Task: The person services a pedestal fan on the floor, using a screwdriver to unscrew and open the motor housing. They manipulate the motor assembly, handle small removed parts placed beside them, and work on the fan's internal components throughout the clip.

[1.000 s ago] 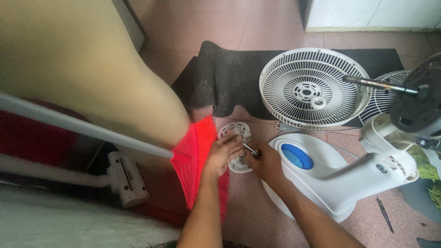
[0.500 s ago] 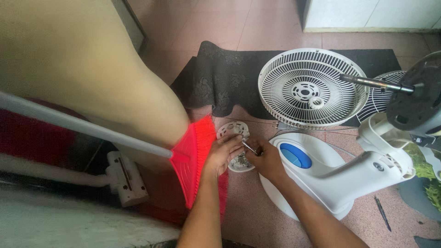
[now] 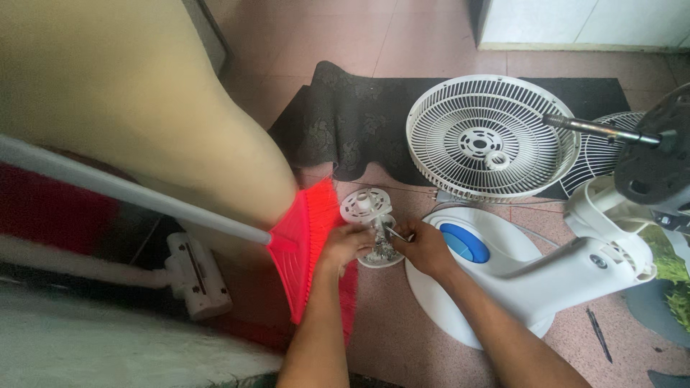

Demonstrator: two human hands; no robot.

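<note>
Basically, you had the small white round fan part [image 3: 370, 228] flat on the pink floor tile [image 3: 402, 345], between the red broom head [image 3: 305, 241] and the white fan base [image 3: 467, 287]. Your left hand [image 3: 345, 244] had its fingers curled round the part's near-left rim, pinning it. Your right hand [image 3: 425, 248] pinched a thin metal tool [image 3: 394, 233], its tip on the part's middle; can't tell tool type. Judgement: the left-hand brace was right, it should have pressed straight down so the part couldn't spin or slide. Tool best kept in line with whatever it seats in; a tilt risked slipping toward your left fingers. Broom bristles touched your left wrist, worth nudging aside. White fan grille [image 3: 489, 136] lay well apart on the dark mat [image 3: 345, 122].
</note>
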